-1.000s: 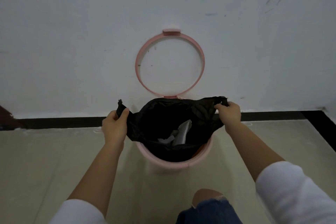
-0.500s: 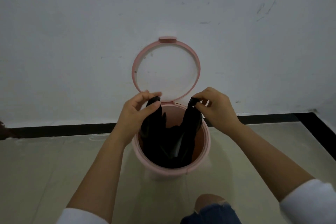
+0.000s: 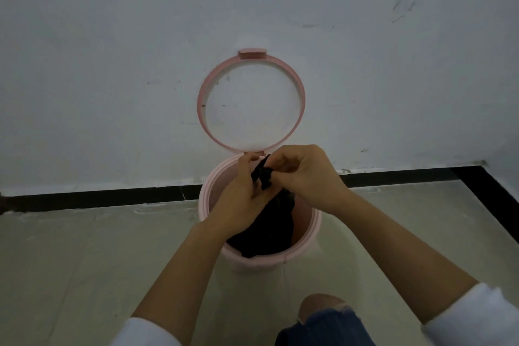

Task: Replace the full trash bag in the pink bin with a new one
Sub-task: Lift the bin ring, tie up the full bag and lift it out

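The black trash bag [image 3: 266,230] sits inside the pink bin [image 3: 306,250], its body slumped low and its two top corners drawn up together above the opening. You have both corners pinched at the middle: your left hand [image 3: 238,194] closes its fingers on one gathered end, your right hand [image 3: 303,174] on the other, the two meeting at a small bunch of plastic. It looks like the start of a knot, though the fingers hide whether the ends have crossed yet. Cross them low, close to the load, and pull outward evenly so the knot seats tight before you lift. Keep the bunch centred over the bin so the plastic does not snag its edge. The ring lid [image 3: 251,101] stands open against the white wall [image 3: 112,64], clear of your work; the bin rests on the pale floor [image 3: 84,247].
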Action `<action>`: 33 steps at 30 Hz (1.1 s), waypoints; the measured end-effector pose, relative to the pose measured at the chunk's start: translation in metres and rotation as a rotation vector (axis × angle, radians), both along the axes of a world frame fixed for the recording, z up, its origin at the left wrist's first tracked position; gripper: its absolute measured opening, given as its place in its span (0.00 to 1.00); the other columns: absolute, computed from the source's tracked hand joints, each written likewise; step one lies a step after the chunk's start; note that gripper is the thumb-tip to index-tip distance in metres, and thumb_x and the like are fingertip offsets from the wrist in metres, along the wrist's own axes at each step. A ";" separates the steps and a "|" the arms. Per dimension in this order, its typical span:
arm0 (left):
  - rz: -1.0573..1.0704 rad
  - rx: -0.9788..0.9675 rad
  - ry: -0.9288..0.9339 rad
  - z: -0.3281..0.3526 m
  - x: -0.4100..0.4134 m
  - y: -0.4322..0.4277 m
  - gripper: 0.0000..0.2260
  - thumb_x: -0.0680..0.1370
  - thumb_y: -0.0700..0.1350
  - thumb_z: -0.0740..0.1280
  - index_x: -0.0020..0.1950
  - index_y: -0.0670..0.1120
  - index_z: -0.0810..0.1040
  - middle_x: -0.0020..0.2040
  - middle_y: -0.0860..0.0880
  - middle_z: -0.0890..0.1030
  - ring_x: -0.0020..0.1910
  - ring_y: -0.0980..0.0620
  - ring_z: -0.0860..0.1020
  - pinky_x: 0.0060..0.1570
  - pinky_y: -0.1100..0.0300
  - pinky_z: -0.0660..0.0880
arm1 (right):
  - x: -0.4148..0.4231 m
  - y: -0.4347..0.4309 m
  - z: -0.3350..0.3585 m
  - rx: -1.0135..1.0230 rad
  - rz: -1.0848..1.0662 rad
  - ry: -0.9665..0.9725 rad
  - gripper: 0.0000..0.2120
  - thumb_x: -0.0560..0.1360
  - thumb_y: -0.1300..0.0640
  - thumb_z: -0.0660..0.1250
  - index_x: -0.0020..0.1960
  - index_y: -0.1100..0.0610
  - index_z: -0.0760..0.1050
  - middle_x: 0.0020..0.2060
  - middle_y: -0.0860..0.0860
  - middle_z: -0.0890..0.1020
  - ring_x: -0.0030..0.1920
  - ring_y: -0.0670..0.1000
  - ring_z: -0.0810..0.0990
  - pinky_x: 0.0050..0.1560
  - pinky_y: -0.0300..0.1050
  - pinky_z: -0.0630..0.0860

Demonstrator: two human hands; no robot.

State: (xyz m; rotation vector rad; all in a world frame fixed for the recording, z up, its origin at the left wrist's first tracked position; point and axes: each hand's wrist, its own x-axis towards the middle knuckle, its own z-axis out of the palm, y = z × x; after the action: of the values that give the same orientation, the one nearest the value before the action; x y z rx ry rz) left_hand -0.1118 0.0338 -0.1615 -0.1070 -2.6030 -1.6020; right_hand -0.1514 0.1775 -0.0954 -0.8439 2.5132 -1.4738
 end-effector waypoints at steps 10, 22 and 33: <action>0.047 0.035 -0.105 0.010 0.003 0.000 0.17 0.82 0.52 0.53 0.56 0.44 0.77 0.42 0.41 0.81 0.45 0.41 0.79 0.49 0.46 0.75 | -0.017 0.008 -0.016 0.000 -0.201 -0.296 0.09 0.75 0.55 0.68 0.54 0.54 0.80 0.43 0.45 0.83 0.41 0.39 0.79 0.42 0.33 0.73; 0.133 0.377 -0.361 0.019 0.005 -0.023 0.04 0.71 0.40 0.73 0.43 0.47 0.86 0.40 0.47 0.86 0.44 0.48 0.83 0.55 0.54 0.77 | 0.016 0.010 -0.041 0.041 -0.063 -0.501 0.06 0.72 0.64 0.69 0.39 0.58 0.82 0.30 0.51 0.82 0.30 0.44 0.78 0.34 0.35 0.75; 0.144 -0.393 0.168 0.013 0.012 -0.021 0.11 0.65 0.31 0.66 0.39 0.46 0.82 0.36 0.56 0.76 0.38 0.53 0.75 0.40 0.60 0.74 | -0.009 -0.011 -0.077 0.330 -0.014 -0.151 0.07 0.64 0.49 0.72 0.41 0.47 0.78 0.39 0.45 0.80 0.44 0.48 0.78 0.51 0.55 0.75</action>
State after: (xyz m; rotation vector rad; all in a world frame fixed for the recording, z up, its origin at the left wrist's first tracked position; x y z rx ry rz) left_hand -0.1000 0.0125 -0.1482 -0.0728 -2.6839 -0.9765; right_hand -0.1603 0.1666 -0.1729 -0.6356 2.5491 -1.0379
